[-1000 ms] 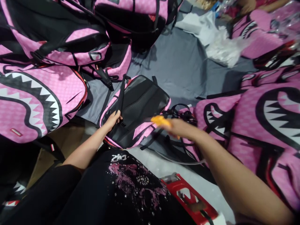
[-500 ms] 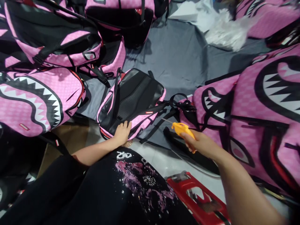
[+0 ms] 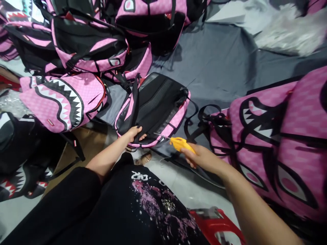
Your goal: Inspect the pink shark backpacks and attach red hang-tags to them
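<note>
A pink and black backpack (image 3: 163, 98) lies in front of me with its black padded back facing up. My left hand (image 3: 134, 134) is at its near end, fingers closed on a black strap (image 3: 135, 110) of the bag. In my right hand (image 3: 190, 154) are yellow thread snips (image 3: 180, 143), gripped by the handle. Their thin metal blades point left over the bag's near pink edge, close to my left fingers. Whether the blades touch anything, I cannot tell.
Pink shark-mouth backpacks stand at the left (image 3: 63, 102) and right (image 3: 265, 129), with more piled behind. Clear plastic bags (image 3: 291, 30) lie at the back right on the grey cloth (image 3: 217, 58). A red plastic stool (image 3: 217, 224) is by my leg.
My right hand has brought the snips leftward to the backpack's near edge. My left hand has shifted from resting on the bag to gripping its strap. The long strap across the bag has moved.
</note>
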The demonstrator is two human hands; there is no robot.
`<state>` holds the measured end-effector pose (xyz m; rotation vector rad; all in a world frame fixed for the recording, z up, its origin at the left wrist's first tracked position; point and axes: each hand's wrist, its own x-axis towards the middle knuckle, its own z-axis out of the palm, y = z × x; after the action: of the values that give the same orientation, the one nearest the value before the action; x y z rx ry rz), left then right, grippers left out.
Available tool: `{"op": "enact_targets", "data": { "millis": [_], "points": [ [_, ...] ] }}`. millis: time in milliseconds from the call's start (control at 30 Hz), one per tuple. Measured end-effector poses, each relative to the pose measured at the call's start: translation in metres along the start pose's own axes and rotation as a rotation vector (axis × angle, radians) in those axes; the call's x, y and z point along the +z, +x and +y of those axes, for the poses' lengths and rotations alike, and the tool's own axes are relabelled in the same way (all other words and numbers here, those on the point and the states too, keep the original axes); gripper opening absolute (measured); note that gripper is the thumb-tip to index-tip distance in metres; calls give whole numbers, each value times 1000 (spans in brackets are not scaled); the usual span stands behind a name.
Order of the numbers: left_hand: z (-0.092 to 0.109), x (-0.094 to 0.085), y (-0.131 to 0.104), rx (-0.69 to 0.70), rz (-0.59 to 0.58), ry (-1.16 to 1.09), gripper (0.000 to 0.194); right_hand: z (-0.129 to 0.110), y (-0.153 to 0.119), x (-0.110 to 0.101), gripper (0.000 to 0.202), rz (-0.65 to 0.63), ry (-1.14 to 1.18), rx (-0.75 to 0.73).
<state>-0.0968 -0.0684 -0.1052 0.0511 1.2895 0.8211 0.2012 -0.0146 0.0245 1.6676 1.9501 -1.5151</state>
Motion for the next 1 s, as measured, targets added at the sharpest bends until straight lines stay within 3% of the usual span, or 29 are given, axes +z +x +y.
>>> {"op": "enact_targets", "data": {
  "millis": [67, 133, 267, 333, 400, 467, 533, 567, 667, 733, 867, 1000],
  "points": [
    [-15, 13, -8, 119, 91, 120, 35, -8, 2, -6, 44, 155, -114, 19],
    [-30, 27, -14, 302, 182, 426, 43, -13, 3, -9, 47, 295, -299, 41],
    [-44, 49, -16, 619, 349, 1322, 58, -20, -3, 3, 52, 267, -632, 177],
    [-39, 50, -19, 622, 318, 1442, 62, -22, -10, 17, 51, 248, -649, 241],
    [-29, 40, -31, 618, 209, 1397, 61, -22, -21, 37, 46, 131, -598, 220],
    [-14, 17, -49, 695, 129, 1233, 54, -21, -35, 65, 43, 94, -564, 252],
    [5, -14, -65, 772, 196, 907, 46, -21, -50, 100, 43, 125, -560, 325],
    [16, -30, -69, 741, 275, 687, 43, -22, -56, 119, 43, 124, -561, 331],
    [51, -66, -61, 411, 416, 172, 27, -34, -57, 171, 41, 104, -607, 296],
    [72, -77, -44, 214, 347, 72, 17, -43, -42, 195, 42, 155, -650, 311],
    [99, -82, -16, 23, 105, -27, 25, -55, -2, 212, 49, 203, -567, 351],
    [104, -84, -5, -41, -11, -102, 29, -57, 15, 204, 50, 123, -436, 289]
  ]
}}
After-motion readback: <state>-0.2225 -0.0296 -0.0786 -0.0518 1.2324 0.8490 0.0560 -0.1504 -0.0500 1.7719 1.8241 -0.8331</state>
